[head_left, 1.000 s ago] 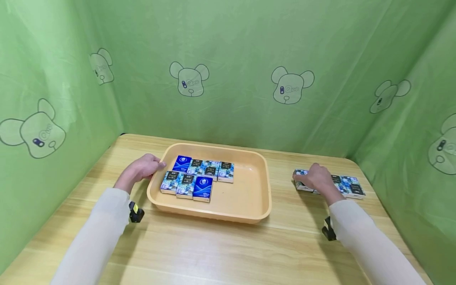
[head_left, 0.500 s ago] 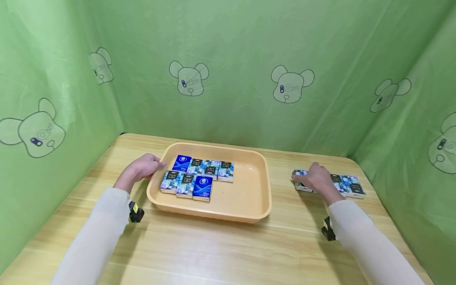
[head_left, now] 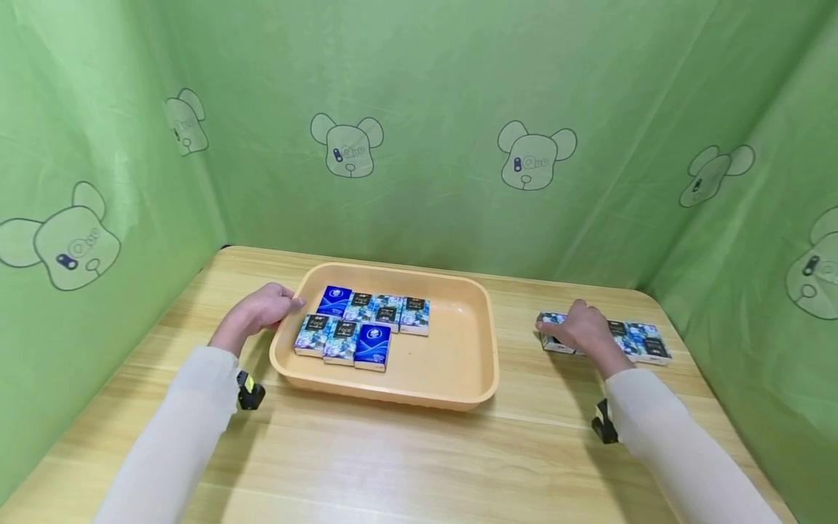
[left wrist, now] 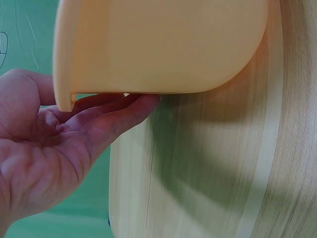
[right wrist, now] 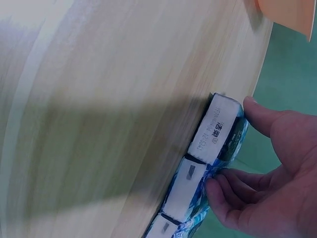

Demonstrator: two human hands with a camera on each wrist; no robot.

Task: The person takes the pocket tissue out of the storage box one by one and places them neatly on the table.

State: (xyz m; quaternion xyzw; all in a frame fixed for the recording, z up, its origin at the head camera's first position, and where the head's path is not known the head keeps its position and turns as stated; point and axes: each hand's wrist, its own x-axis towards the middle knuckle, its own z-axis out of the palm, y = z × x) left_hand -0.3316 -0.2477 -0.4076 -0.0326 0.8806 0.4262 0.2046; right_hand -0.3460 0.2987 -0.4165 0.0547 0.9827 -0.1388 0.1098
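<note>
On the left, my left hand (head_left: 262,306) grips the side of a peach-coloured plastic tray (head_left: 458,349), thumb over the rim. In the left wrist view the fingers (left wrist: 119,116) extend along the tray's outer wall. Two rows of small tissue packs lie inside, some floral (head_left: 342,342), others plain blue (head_left: 372,346). At the right, my right hand (head_left: 585,327) is over a row of floral tissue packs on the table. It pinches the leftmost tissue pack (right wrist: 215,129), the thumb at its end and curled fingers near the joint with the neighbouring pack.
The tissue pack (head_left: 649,343) at the row's right end lies near the table's right edge. A wooden table (head_left: 393,466) carries everything. Green curtains (head_left: 432,204) with bear-head prints enclose the back and both sides.
</note>
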